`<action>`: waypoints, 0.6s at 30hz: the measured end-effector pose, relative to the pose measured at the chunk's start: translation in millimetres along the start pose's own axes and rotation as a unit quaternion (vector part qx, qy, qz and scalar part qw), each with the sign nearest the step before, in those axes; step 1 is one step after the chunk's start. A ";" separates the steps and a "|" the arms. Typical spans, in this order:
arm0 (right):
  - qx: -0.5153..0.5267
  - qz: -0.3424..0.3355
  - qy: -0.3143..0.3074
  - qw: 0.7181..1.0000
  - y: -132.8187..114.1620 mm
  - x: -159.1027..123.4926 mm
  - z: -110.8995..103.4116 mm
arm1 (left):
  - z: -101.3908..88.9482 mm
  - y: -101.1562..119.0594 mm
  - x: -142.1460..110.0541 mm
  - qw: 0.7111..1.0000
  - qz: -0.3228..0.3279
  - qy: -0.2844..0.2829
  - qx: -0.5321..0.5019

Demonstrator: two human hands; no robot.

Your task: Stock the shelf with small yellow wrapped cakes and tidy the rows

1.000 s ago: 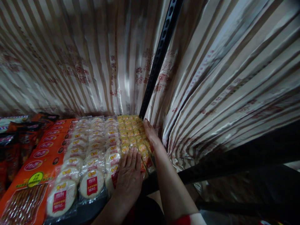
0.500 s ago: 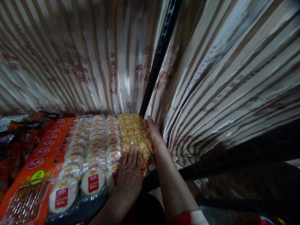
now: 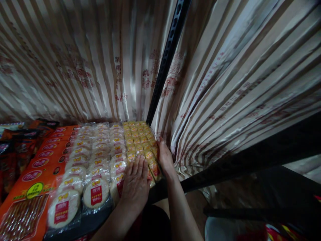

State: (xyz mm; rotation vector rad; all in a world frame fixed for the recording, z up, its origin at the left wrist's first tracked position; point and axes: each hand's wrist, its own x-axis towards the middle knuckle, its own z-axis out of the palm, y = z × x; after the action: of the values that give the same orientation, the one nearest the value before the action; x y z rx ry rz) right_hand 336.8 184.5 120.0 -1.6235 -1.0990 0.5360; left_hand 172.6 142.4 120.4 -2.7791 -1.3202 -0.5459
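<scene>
My left hand (image 3: 135, 183) lies flat, fingers stretched out, on the front packets of a row of yellow snack packs (image 3: 138, 140) on a shelf. My right hand (image 3: 165, 157) presses, fingers extended, against the right side of that same yellow row, next to the curtain. To the left stand rows of clear packs with round white cakes and red labels (image 3: 96, 195).
Orange sausage packs (image 3: 30, 187) fill the shelf's left part, with dark red bags (image 3: 15, 147) beyond them. A striped beige curtain (image 3: 225, 77) hangs behind and to the right. A black perforated upright (image 3: 167, 60) rises at the back corner. The dark shelf edge (image 3: 225, 169) runs right.
My right hand has slid back along the side of the yellow row toward the front. My left hand stays flat on the front packets. The view has shifted slightly.
</scene>
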 end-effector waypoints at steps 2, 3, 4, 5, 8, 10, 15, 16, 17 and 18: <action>0.021 0.006 -0.003 1.000 -0.7 -7.1 0.1 | -0.7 0.5 0.1 1.000 0.000 0.000 0.001; 0.033 0.010 -0.005 0.999 -0.7 -9.7 0.5 | -0.8 0.6 0.1 1.000 -0.002 -0.002 0.001; 0.043 0.014 -0.007 0.999 -0.6 -11.6 1.2 | -0.8 0.6 0.2 1.000 -0.004 -0.004 0.000; 0.052 0.019 -0.010 0.998 -0.4 -13.1 2.0 | -0.6 0.5 0.3 1.000 -0.007 -0.006 0.000; 0.058 0.035 -0.017 0.998 -0.1 -15.8 4.9 | 0.9 -0.2 0.2 1.000 -0.005 -0.004 0.000; 0.046 0.043 -0.019 0.998 -0.2 -16.5 6.0 | 2.2 -0.6 0.1 1.000 -0.001 0.005 -0.002; 0.044 0.055 -0.012 0.997 2.9 -16.0 4.6 | 2.2 0.2 0.3 1.000 -0.005 0.012 -0.001; 0.044 0.050 -0.005 0.998 4.2 -16.1 4.1 | 1.6 0.5 0.5 1.000 -0.007 0.007 0.000; 0.041 0.044 0.001 0.998 5.5 -16.6 3.6 | 0.9 0.9 0.6 1.000 -0.008 0.002 0.001; 0.036 0.039 0.006 0.999 6.6 -17.5 3.2 | 0.3 1.1 0.8 1.000 -0.008 -0.002 0.001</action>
State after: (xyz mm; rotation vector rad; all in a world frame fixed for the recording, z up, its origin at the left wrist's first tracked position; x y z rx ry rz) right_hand 328.6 170.9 109.8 -1.6098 -0.9995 0.6105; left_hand 174.0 142.3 120.5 -2.7720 -1.3456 -0.5394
